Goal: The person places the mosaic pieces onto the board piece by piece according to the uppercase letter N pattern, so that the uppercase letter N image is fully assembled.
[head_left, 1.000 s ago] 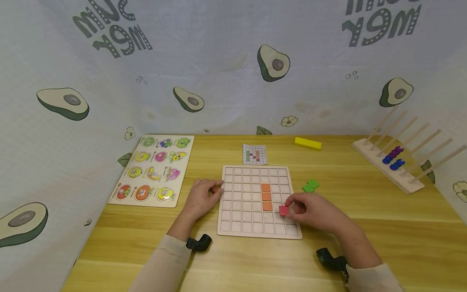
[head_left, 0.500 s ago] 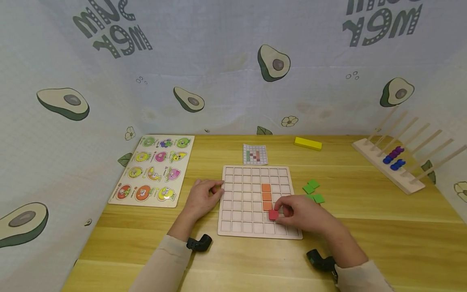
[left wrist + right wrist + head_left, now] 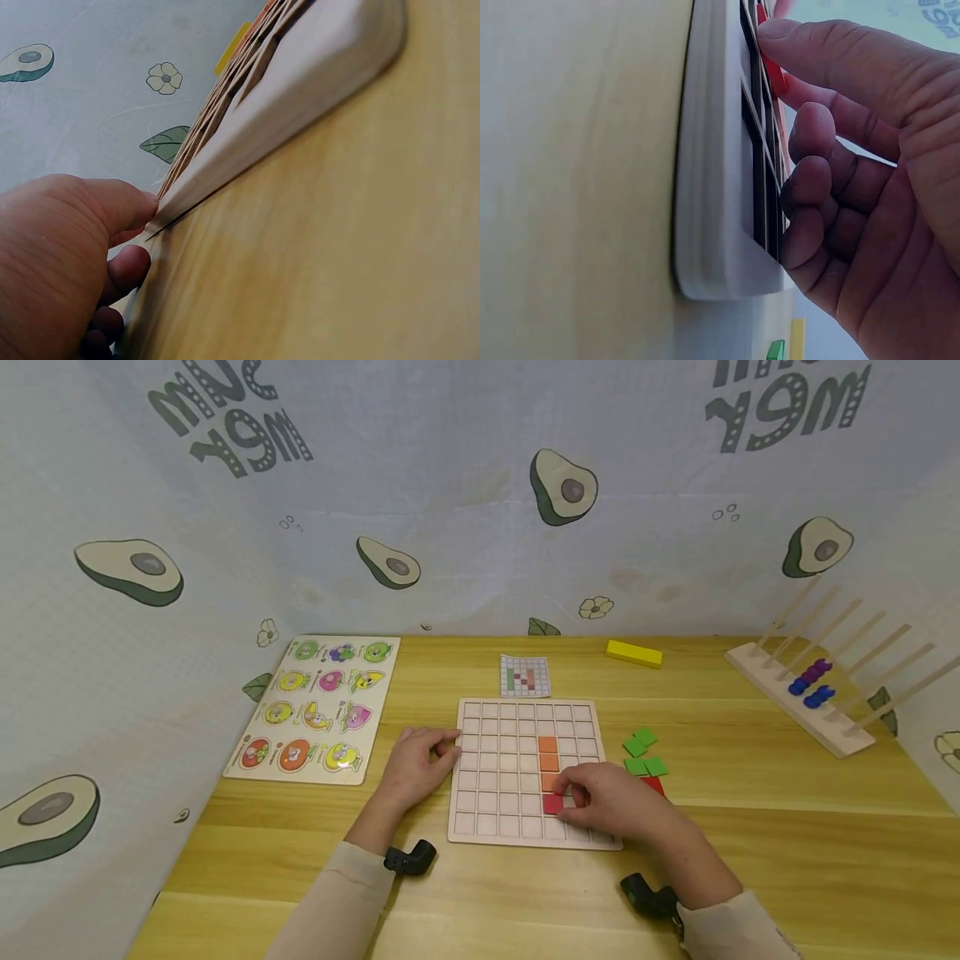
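Head: board [image 3: 498, 782], three orange tiles [image 3: 548, 762] seated; red tile [image 3: 552, 804] at the cell below; green tiles [image 3: 635, 747], red piece [image 3: 653, 786] beside board, seemingly left over. Left wrist: left hand [image 3: 60, 255], fingertips touching board edge. Right wrist: right hand [image 3: 900, 217], thumb and finger pinching red tile, seating unclear.

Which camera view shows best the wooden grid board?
The head view: it shows the wooden grid board from above, the right hand covering only some squares. The left wrist view shows mostly its edge, the squares sharply slanted; the right wrist view, one rounded corner and a narrow strip of squares.
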`<action>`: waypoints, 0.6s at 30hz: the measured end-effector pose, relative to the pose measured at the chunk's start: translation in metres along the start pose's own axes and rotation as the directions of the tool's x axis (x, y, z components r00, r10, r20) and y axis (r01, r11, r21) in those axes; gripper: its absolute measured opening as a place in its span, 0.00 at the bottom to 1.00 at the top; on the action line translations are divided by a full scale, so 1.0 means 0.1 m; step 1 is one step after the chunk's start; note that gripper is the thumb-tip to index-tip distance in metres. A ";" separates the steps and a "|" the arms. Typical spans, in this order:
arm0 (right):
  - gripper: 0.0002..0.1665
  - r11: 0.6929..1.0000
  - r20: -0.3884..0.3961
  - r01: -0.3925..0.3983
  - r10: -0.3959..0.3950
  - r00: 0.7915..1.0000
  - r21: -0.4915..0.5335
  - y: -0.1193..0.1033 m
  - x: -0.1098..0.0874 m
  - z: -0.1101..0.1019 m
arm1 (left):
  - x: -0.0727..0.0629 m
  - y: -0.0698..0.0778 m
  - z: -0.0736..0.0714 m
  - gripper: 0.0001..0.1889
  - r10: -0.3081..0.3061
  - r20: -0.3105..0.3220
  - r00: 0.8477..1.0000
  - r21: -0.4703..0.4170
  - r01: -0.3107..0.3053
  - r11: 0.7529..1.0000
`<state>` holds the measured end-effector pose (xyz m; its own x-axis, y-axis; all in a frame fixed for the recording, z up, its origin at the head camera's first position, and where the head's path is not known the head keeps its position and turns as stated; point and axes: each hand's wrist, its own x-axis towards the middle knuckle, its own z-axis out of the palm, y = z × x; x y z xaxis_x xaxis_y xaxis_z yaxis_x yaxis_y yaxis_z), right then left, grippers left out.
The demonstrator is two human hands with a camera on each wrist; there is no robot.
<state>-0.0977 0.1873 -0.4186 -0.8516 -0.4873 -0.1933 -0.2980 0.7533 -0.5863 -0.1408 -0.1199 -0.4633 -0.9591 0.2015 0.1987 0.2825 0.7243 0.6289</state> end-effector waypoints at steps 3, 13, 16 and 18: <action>0.09 1.000 0.012 -0.009 0.009 1.000 0.001 -0.01 0.01 0.00 | 0.00 -0.01 0.00 0.15 0.000 0.001 1.000 -0.005 0.000 1.000; 0.11 0.999 0.015 -0.034 0.034 0.999 0.041 0.01 -0.02 -0.01 | 0.00 0.00 0.00 0.14 -0.001 0.002 1.000 -0.013 0.001 1.000; 0.13 0.996 0.015 -0.057 0.056 0.998 0.073 0.02 -0.06 -0.05 | 0.00 0.00 0.00 0.15 0.001 0.002 1.000 -0.007 -0.001 1.000; 0.14 0.995 0.008 -0.065 0.064 0.998 0.077 0.05 -0.09 -0.07 | 0.00 0.00 0.00 0.15 0.001 0.000 1.000 -0.007 -0.001 1.000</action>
<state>-0.0949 0.1983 -0.4142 -0.8654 -0.4414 -0.2370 -0.2081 0.7469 -0.6315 -0.1410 -0.1196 -0.4633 -0.9588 0.2025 0.1992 0.2836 0.7196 0.6338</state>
